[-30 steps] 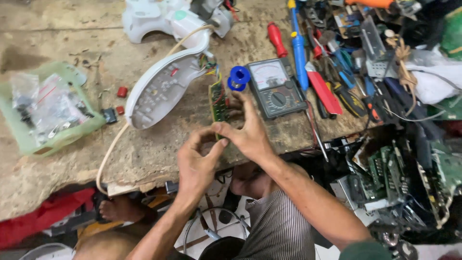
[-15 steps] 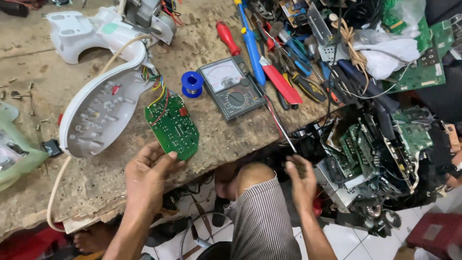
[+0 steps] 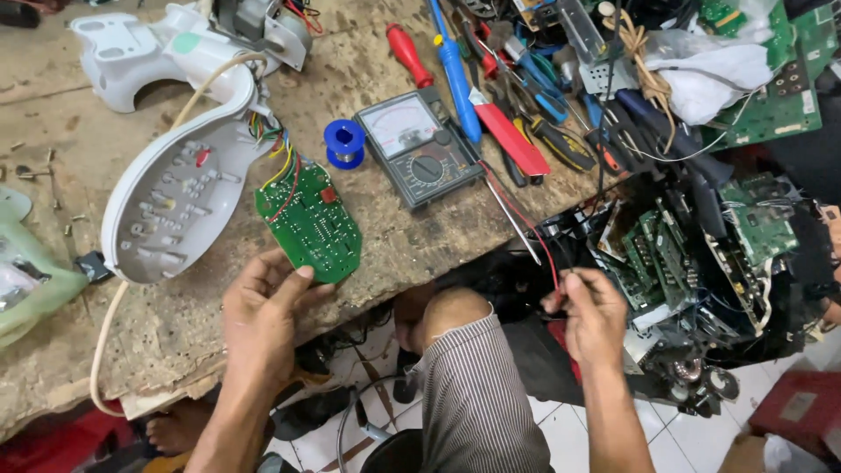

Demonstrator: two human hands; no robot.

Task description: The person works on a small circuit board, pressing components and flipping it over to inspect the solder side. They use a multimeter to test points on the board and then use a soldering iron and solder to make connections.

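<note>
A: Identify items, largest first.

B: The worn workbench [image 3: 368,254] carries everything. On it lies a white plastic housing [image 3: 171,206], inner side up. Coloured wires [image 3: 279,162] run from the housing to a green circuit board [image 3: 308,219], which rests flat on the bench just beside it. Right of the board sits an analogue multimeter [image 3: 419,149], with a blue solder spool [image 3: 343,143] touching its left edge. Screwdrivers [image 3: 455,74] and pliers lie beyond the meter.

A: State of the hands?

B: The left hand [image 3: 263,320] rests at the bench edge, fingers loosely curled, thumb and fingertips touching the board's near edge; it is steadying the board, not lifting it. The right hand [image 3: 594,317] is below the bench edge, pinched closed on the thin test leads [image 3: 554,254], red and black, that run up toward the meter.

A: Probable faults from this state?

B: In my judgement, three. Pulling the leads may drag the meter toward the bench edge. Shifting the board may strain the short wires at their solder joints. A probe tip slipping across adjacent joints could short them.
</note>
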